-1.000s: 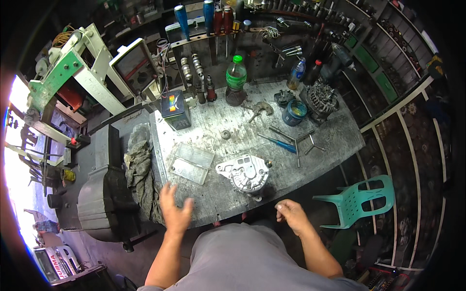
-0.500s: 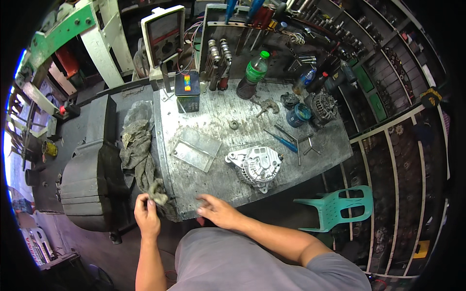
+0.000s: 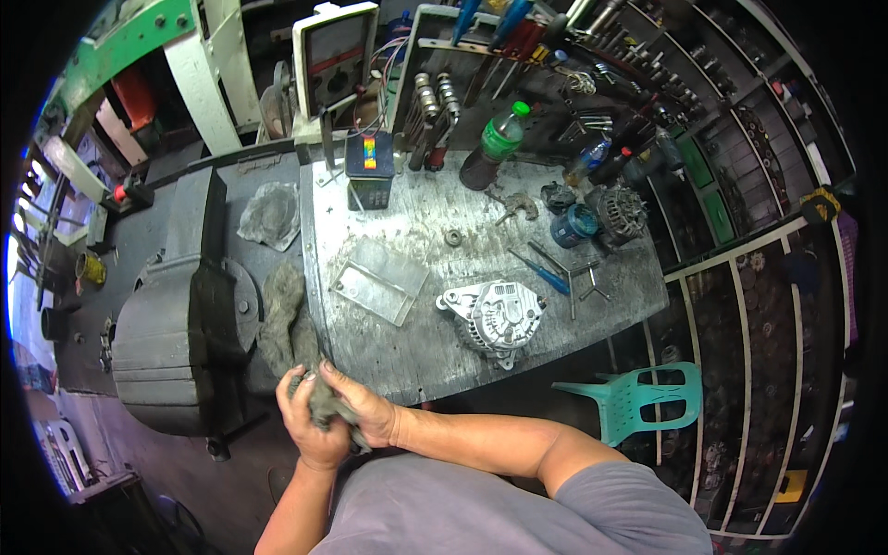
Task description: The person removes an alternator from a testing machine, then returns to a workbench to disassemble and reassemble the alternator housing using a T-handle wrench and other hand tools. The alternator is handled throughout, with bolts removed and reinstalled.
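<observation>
A grimy grey-brown rag [image 3: 289, 319] runs along the left edge of the metal-topped bench, and its lower end is bunched between my two hands. My left hand [image 3: 308, 433] is closed round the bunched cloth, fingers curled over it. From the right, my right hand [image 3: 368, 410] presses against the same cloth, with its thumb on top and its other fingers partly hidden. A silver alternator [image 3: 495, 316] lies on the bench to the right of my hands. Beyond them is a clear plastic tray [image 3: 381, 282], and a small metal ring [image 3: 452, 238] lies farther back.
At left stands a large dark bench vise [image 3: 165, 347]. Toward the back are a dark box [image 3: 369, 176], a green-capped bottle [image 3: 495, 146], a blue jar [image 3: 573, 227] and another alternator [image 3: 620, 213]. A blue-handled screwdriver [image 3: 546, 276] lies near a three-armed wrench [image 3: 583, 277]. A green chair [image 3: 638, 402] stands right.
My right hand has moved left to meet my left hand, and both now hold the rag. The rag has been drawn toward me, uncovering a crumpled plastic bag behind it.
</observation>
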Motion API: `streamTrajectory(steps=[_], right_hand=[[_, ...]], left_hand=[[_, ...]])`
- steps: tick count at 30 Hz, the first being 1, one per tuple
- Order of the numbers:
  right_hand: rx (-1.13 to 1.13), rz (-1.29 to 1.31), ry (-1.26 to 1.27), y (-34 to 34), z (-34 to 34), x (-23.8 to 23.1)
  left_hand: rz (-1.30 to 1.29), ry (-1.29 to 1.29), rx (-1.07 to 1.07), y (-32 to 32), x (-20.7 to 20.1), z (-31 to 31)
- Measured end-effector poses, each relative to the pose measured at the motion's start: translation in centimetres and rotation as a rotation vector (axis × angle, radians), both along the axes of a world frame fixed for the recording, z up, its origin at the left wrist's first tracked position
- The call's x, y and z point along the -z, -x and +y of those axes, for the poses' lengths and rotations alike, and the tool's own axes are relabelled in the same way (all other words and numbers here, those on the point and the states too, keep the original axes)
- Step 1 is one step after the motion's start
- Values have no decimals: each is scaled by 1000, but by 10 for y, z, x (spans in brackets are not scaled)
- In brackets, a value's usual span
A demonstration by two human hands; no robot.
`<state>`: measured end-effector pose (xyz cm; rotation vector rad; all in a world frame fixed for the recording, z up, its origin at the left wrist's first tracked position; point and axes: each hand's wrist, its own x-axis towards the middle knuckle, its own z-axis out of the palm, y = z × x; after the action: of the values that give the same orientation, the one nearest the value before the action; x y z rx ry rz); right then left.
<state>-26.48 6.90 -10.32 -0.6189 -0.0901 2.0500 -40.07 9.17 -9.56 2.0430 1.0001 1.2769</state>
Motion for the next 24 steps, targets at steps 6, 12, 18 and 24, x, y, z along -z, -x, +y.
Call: streamTrajectory(steps=[6, 12, 18, 24], right_hand=[[-65, -1, -332, -13, 10, -34], [-201, -937, -978, -54, 5, -59], [-224, -1415, -718, -115, -76, -56], [-29, -1734, -215, -205, -177, -50]], left_hand=[[-39, 277, -62, -9, -14, 38], [-213, 373, -192, -24, -18, 78], [474, 193, -213, 3, -3, 117], [443, 234, -195, -11, 7, 61]])
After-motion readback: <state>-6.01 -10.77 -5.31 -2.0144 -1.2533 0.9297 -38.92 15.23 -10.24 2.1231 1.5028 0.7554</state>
